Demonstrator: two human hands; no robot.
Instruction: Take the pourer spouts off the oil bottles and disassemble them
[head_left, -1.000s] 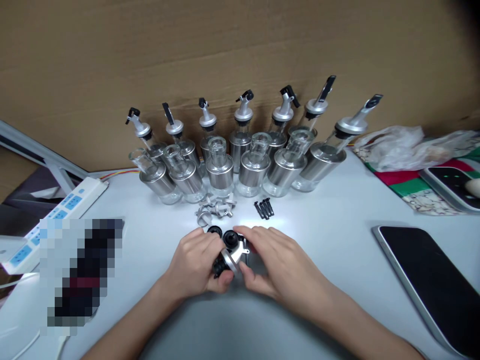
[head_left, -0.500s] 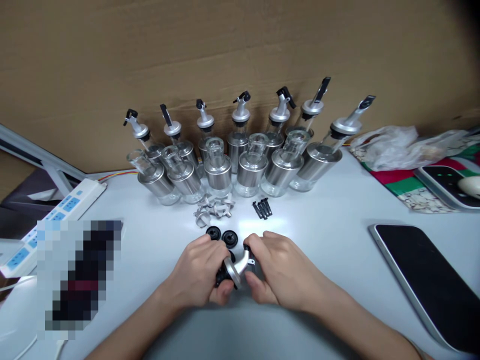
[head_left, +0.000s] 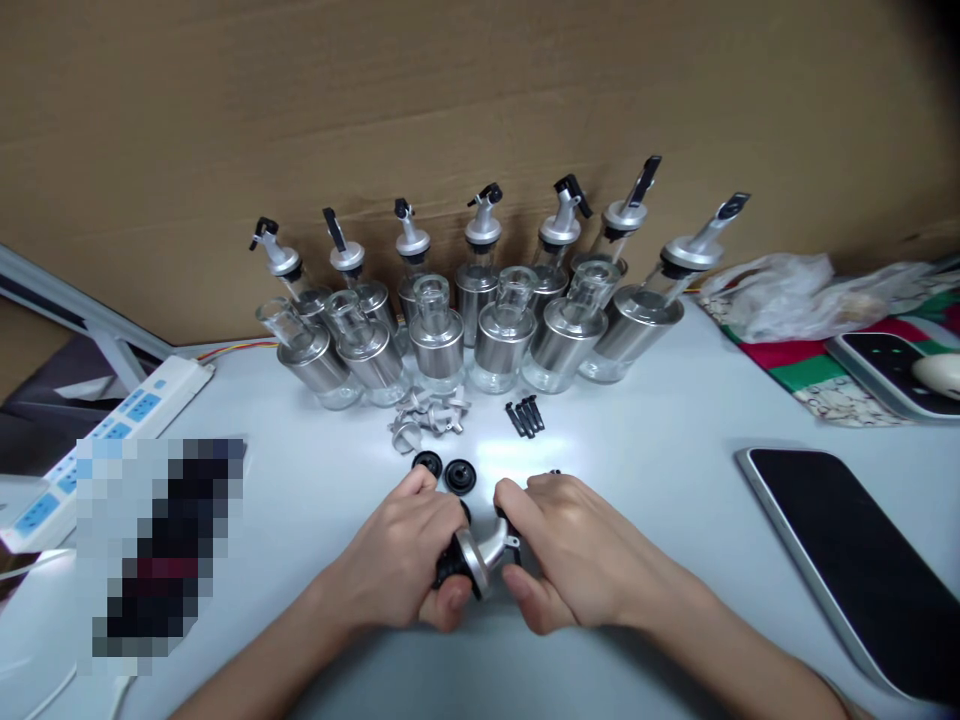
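My left hand (head_left: 409, 555) is closed round the black base of a silver pourer spout (head_left: 480, 558), held low over the white table (head_left: 660, 450). My right hand (head_left: 566, 550) pinches the spout's upper end with fingers and thumb. Just beyond the hands lie two black rubber stoppers (head_left: 444, 470). Farther back sit a small heap of silver spout parts (head_left: 424, 420) and a bundle of black lever pieces (head_left: 525, 415).
Two rows of glass-and-steel bottles (head_left: 480, 320) stand against a cardboard wall, the back row fitted with pourers. A white power strip (head_left: 105, 440) lies at left, a dark tablet (head_left: 855, 560) at right, and a plastic bag (head_left: 787, 290) on patterned cloth at far right.
Both hands have drawn a little toward me with the spout, uncovering the two black stoppers on the table. The spout has tilted, its silver cap now facing lower.
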